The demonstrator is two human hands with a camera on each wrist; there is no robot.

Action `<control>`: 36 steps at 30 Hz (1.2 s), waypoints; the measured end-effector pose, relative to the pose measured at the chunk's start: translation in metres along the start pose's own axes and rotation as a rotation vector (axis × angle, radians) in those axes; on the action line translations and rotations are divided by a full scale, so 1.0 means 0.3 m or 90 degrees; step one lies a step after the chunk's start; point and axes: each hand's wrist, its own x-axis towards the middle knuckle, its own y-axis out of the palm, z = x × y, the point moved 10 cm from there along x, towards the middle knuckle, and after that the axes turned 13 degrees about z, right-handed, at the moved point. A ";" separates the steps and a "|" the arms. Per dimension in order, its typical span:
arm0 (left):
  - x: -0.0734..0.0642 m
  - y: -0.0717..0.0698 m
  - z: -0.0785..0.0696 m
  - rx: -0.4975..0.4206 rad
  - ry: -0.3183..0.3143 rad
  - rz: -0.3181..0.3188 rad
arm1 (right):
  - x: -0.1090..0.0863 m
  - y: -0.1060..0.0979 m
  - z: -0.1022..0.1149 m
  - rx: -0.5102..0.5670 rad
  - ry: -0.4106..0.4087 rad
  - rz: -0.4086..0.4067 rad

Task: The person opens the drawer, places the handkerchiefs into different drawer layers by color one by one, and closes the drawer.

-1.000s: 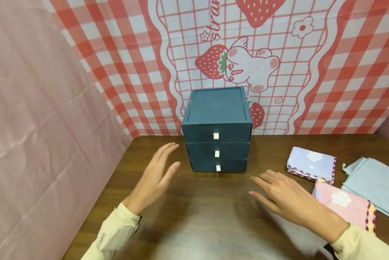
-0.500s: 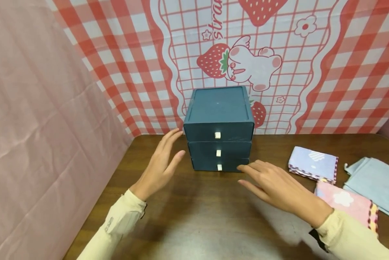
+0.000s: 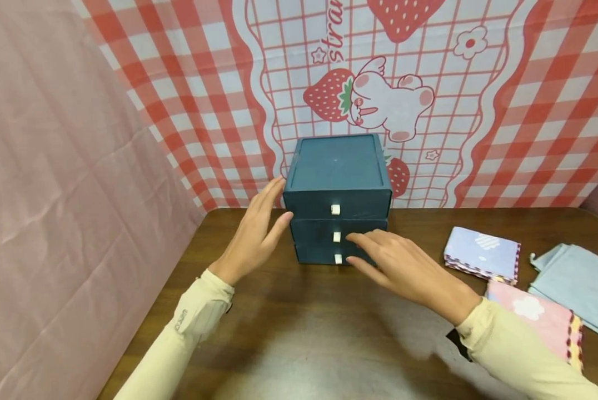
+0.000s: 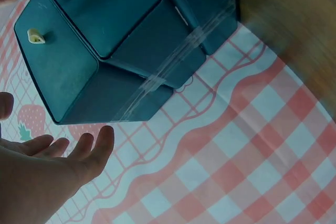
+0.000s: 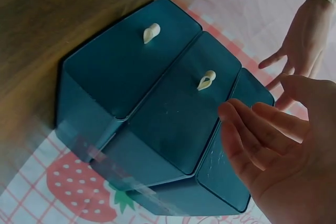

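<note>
A dark teal chest of three small drawers (image 3: 336, 161) stands at the back of the table, every drawer closed, each with a small white pull such as the middle one (image 3: 337, 237). My left hand (image 3: 251, 236) is at the chest's upper left side, fingers extended and thumb spread; whether it touches is unclear. In front of the lower drawers is my right hand (image 3: 404, 264), its fingers loosely bent and holding nothing, fingertips just right of the middle and bottom pulls. The right wrist view shows that hand (image 5: 283, 145) apart from the pulls.
At the right lie a folded lavender cloth (image 3: 481, 253), a pink cloth (image 3: 534, 311) partly behind the right sleeve, and a light blue cloth (image 3: 579, 289). A checked strawberry-print curtain (image 3: 219, 111) hangs behind the chest, and a pink curtain (image 3: 69, 194) on the left.
Both hands have moved in toward the chest: the left forward and up to its upper left side, the right leftward to the front of the lower drawers. The chest and cloths stay put.
</note>
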 end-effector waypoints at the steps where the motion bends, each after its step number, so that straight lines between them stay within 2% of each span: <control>1: 0.008 0.000 0.004 -0.005 -0.001 0.004 | 0.005 0.000 0.001 0.001 0.001 0.003; 4: 0.030 0.000 0.017 -0.017 -0.002 0.013 | 0.021 0.003 0.002 0.004 0.004 0.011; 11: 0.060 0.005 0.057 -0.040 0.015 0.035 | 0.054 -0.001 -0.004 0.014 -0.003 -0.006; 17: 0.070 -0.017 0.074 -0.072 0.032 0.020 | 0.087 0.000 -0.030 0.047 0.021 -0.009; 24: 0.095 -0.032 0.099 -0.097 0.016 0.025 | 0.112 0.004 -0.091 0.176 0.100 -0.029; 30: 0.126 -0.056 0.118 -0.112 0.028 0.007 | 0.122 -0.008 -0.122 0.302 0.134 -0.087; 33: 0.142 -0.050 0.130 -0.141 0.033 0.017 | 0.127 -0.010 -0.143 0.342 0.170 -0.112; 36: 0.152 -0.040 0.139 -0.182 0.033 0.036 | 0.139 0.015 -0.164 0.420 0.209 -0.097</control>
